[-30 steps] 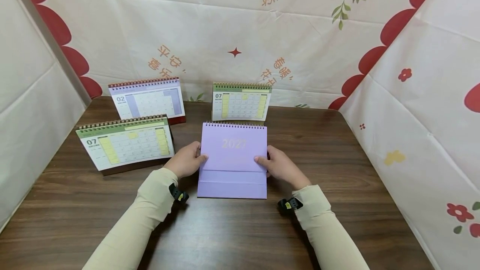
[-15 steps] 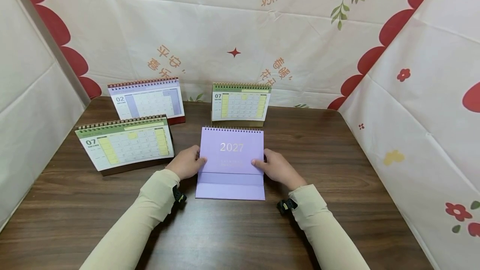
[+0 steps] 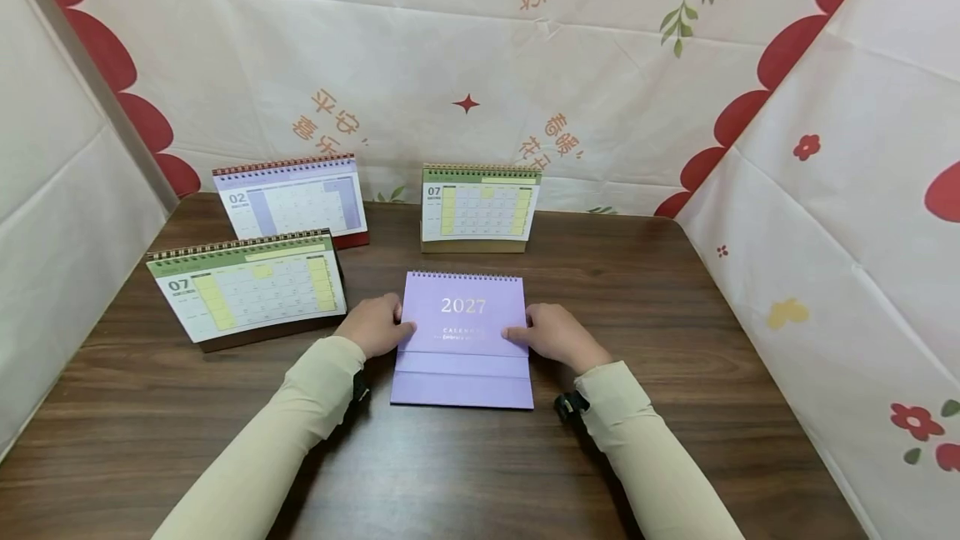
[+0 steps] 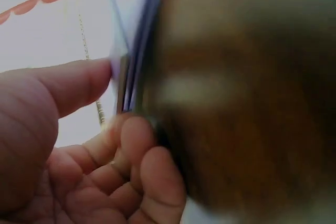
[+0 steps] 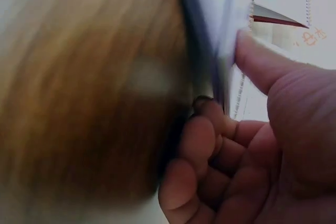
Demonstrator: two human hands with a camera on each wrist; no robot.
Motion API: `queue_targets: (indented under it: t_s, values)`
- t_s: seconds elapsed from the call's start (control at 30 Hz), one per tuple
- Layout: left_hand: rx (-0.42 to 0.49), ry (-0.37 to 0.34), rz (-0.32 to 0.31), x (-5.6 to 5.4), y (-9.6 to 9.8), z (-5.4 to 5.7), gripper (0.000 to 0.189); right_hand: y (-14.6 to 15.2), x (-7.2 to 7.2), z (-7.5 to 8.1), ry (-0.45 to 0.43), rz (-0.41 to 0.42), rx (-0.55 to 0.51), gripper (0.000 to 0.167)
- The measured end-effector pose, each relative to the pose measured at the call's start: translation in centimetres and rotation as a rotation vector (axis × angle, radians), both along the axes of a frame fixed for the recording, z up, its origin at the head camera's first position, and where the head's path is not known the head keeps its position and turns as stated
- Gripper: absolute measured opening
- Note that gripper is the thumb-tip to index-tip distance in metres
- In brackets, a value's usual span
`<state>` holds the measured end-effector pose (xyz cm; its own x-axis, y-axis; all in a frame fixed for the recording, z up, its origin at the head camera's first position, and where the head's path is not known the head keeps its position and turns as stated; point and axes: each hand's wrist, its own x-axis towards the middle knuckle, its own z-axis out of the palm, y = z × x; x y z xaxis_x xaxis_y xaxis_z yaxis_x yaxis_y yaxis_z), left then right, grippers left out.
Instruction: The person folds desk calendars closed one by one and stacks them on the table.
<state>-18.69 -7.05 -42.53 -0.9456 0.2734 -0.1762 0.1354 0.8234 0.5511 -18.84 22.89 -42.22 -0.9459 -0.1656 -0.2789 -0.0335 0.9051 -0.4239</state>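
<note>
A purple desk calendar [image 3: 462,315] with a gold 2027 on its cover lies low over the middle of the table, spiral binding at the far edge. My left hand [image 3: 372,326] pinches its left edge, thumb on the cover and fingers curled at the underside. On the opposite edge my right hand [image 3: 558,335] grips it the same way. In the left wrist view, the calendar's layered edge [image 4: 134,72] sits between thumb and fingers. The right wrist view shows the other edge [image 5: 223,72] held likewise, with the fingertips beneath.
Behind stands an upright green-and-yellow calendar [image 3: 480,207]. To the left are a similar green calendar [image 3: 255,290] and a purple-and-white one [image 3: 300,198] behind it. Printed cloth [image 3: 480,48] walls the back and sides of the wooden table [image 3: 465,473].
The purple calendar has come toward me and tilted flatter in both hands, and its cover lettering now shows more clearly. A gap has opened between it and the calendar behind.
</note>
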Motion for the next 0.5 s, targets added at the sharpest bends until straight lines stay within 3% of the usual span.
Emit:
queue_targets:
  t_s: [0.3, 0.4, 0.5]
  values:
    - [-0.001, 0.050, 0.078, 0.4, 0.4, 0.1, 0.022, -0.2, 0.3, 0.2, 0.048, 0.001, 0.029, 0.035]
    - [0.002, 0.135, 0.080, 0.6, 1.1, 0.3, 0.030, -0.3, 0.6, 0.7, 0.174, -0.002, 0.019, 0.034]
    - [0.039, 0.216, -0.002, 0.7, 2.1, 0.6, 0.035, -0.8, 0.6, 1.1, 0.338, 0.035, -0.014, 0.030]
